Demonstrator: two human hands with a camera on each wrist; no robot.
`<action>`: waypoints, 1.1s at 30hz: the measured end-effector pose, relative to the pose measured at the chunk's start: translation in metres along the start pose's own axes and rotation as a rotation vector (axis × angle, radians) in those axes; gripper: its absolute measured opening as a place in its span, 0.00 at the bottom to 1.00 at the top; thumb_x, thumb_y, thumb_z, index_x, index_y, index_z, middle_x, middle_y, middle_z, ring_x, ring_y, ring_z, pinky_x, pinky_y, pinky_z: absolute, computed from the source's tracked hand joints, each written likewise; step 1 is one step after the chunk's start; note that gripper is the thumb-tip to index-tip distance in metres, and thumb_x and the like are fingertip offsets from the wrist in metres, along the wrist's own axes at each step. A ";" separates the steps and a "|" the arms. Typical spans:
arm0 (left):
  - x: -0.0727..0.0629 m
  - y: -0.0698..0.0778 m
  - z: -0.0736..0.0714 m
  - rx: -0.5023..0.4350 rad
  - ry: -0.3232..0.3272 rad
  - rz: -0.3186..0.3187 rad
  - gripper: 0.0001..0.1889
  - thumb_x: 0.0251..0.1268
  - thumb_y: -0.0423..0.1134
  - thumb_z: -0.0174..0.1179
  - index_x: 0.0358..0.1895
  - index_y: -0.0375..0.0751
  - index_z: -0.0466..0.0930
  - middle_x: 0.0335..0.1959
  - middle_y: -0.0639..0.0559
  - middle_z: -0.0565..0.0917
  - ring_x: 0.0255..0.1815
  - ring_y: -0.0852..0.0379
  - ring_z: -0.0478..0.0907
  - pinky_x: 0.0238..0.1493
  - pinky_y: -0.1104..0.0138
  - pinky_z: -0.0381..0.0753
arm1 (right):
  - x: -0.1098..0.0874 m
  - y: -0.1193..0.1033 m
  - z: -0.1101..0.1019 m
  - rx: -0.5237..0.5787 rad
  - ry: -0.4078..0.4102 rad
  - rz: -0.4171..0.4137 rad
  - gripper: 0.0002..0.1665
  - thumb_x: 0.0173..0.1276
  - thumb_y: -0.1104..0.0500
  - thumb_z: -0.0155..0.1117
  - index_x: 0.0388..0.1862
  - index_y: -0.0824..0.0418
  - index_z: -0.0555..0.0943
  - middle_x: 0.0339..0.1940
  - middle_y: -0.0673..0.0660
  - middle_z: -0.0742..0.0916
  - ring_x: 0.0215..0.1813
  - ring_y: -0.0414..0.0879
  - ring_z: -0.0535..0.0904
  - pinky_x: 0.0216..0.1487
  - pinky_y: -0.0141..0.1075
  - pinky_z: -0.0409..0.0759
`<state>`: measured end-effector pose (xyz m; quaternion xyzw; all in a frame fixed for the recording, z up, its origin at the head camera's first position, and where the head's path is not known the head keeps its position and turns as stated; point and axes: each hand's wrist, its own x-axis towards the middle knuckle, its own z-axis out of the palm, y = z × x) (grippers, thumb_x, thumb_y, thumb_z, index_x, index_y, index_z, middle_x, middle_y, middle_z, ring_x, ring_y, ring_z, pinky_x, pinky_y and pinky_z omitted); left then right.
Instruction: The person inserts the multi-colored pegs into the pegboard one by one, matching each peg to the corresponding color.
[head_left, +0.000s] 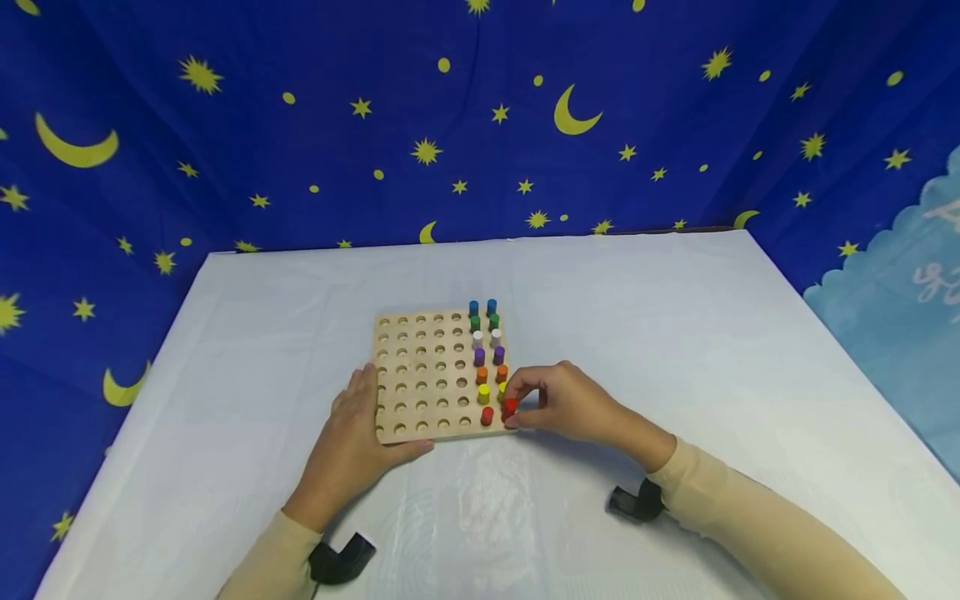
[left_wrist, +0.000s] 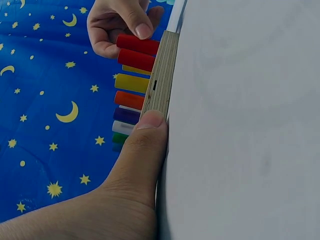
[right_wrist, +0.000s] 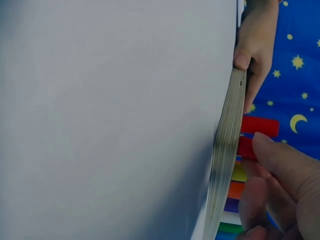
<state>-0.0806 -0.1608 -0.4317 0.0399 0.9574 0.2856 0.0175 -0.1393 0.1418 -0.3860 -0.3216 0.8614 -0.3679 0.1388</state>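
A square wooden pegboard (head_left: pixel 420 435) lies on the white table with two columns of coloured pegs at its right side. My left hand (head_left: pixel 348 446) rests along the left edge, fingers fairly straight, its thumb (left_wrist: pixel 145 145) pressing the near edge. At the near right corner my right hand (head_left: pixel 566 404) pinches a red peg (head_left: pixel 511 407) between thumb and fingers; the peg stands at its hole. Beside it is another red peg (head_left: pixel 487 416), upright in the board. The right fingers partly hide a yellow peg (head_left: pixel 503 390).
Paired blue, green, white, purple and orange pegs (head_left: pixel 482 375) stand farther back. Rows of bare holes fill the board's left part. The white tabletop (head_left: pixel 637 317) surrounds it, backed by a blue star-and-moon cloth (head_left: pixel 480 108). Black wrist mounts (head_left: pixel 341 560) sit under both forearms.
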 end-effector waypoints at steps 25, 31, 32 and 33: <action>0.002 0.000 0.000 -0.021 -0.002 0.011 0.73 0.39 0.73 0.72 0.80 0.32 0.39 0.81 0.34 0.48 0.82 0.36 0.44 0.80 0.43 0.47 | -0.006 -0.003 -0.003 -0.127 0.105 -0.027 0.10 0.57 0.45 0.77 0.34 0.44 0.86 0.30 0.36 0.87 0.20 0.34 0.73 0.21 0.27 0.74; 0.001 0.003 -0.003 -0.024 -0.009 0.002 0.71 0.45 0.74 0.67 0.80 0.36 0.35 0.81 0.34 0.42 0.82 0.35 0.39 0.80 0.42 0.42 | -0.006 -0.007 -0.007 -0.211 0.289 0.003 0.08 0.70 0.45 0.64 0.34 0.45 0.85 0.29 0.39 0.85 0.23 0.35 0.75 0.25 0.29 0.75; 0.001 0.005 -0.005 -0.014 -0.002 0.004 0.69 0.48 0.74 0.65 0.81 0.37 0.35 0.81 0.34 0.42 0.82 0.35 0.39 0.80 0.41 0.42 | -0.006 -0.007 -0.009 -0.242 0.316 0.018 0.09 0.72 0.46 0.62 0.36 0.46 0.86 0.31 0.40 0.86 0.26 0.36 0.76 0.27 0.31 0.76; 0.001 0.006 -0.007 0.001 0.008 0.008 0.66 0.52 0.74 0.63 0.81 0.39 0.35 0.81 0.34 0.42 0.82 0.35 0.39 0.80 0.41 0.42 | -0.005 -0.008 -0.010 -0.273 0.341 0.035 0.10 0.73 0.46 0.60 0.39 0.47 0.86 0.34 0.42 0.87 0.30 0.37 0.79 0.30 0.32 0.78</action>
